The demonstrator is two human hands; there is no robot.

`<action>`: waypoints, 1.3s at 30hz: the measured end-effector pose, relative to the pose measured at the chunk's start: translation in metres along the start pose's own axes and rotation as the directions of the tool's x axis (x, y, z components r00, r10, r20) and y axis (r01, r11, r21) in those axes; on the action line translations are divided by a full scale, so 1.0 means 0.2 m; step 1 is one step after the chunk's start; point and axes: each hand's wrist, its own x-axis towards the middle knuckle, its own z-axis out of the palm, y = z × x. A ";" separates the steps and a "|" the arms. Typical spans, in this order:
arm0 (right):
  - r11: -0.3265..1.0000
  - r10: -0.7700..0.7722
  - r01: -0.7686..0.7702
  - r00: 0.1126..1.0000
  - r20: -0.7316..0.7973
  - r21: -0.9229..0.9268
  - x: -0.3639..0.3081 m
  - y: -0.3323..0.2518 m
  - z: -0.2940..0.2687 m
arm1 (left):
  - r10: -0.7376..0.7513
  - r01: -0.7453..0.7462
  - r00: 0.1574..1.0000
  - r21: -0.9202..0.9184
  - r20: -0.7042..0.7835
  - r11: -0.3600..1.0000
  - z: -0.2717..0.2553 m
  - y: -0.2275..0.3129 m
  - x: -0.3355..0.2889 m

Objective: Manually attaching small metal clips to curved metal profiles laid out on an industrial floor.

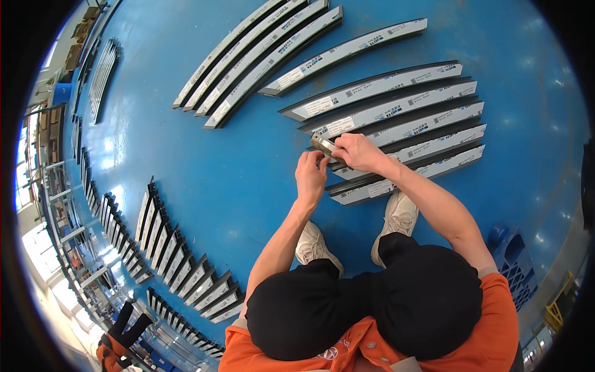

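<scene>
I squat over several long profiles with white film on top and dark edges. My right hand (361,153) is closed on a small flat metal piece (321,143), greyish and brassy, with what look like holes near its outer end. It is held over the left ends of the nearer profiles, by a white-faced profile (427,146). My left hand (312,177) is just left of it, thumb and fingertips pinched close to the profile ends. Whatever those fingertips hold, if anything, is too small to make out. The nearest profile (406,175) lies just beyond my shoes.
Farther off on the blue floor (204,167) lie more curved profiles (273,68). Rows of shorter dark and white pieces (180,266) stretch along the left. A blue plastic crate (514,263) stands at right. Another person (118,341) is at lower left, near shelving.
</scene>
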 end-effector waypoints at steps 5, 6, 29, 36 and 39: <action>1.000 -0.015 0.015 1.000 0.000 -0.027 0.00 0.02 0.02 | -0.055 0.054 0.998 0.068 0.009 0.996 0.02 -0.02 0.01; 1.000 -0.013 0.013 1.000 0.003 -0.024 0.01 0.03 0.01 | -0.069 0.067 0.997 0.070 0.018 0.995 0.02 -0.01 0.01; 0.989 0.062 -0.077 0.991 0.117 0.130 -0.45 -0.02 -0.15 | -0.645 0.708 0.597 -0.691 0.477 0.145 -0.24 -0.05 -0.23; 0.977 0.193 -0.203 0.972 0.131 0.062 -0.43 -0.03 -0.06 | -0.517 0.659 0.752 -0.463 0.408 0.593 -0.10 -0.03 -0.22; 0.978 0.190 -0.198 0.975 0.119 0.061 -0.43 -0.03 -0.06 | -0.446 0.542 0.832 -0.309 0.331 0.781 -0.06 0.00 -0.20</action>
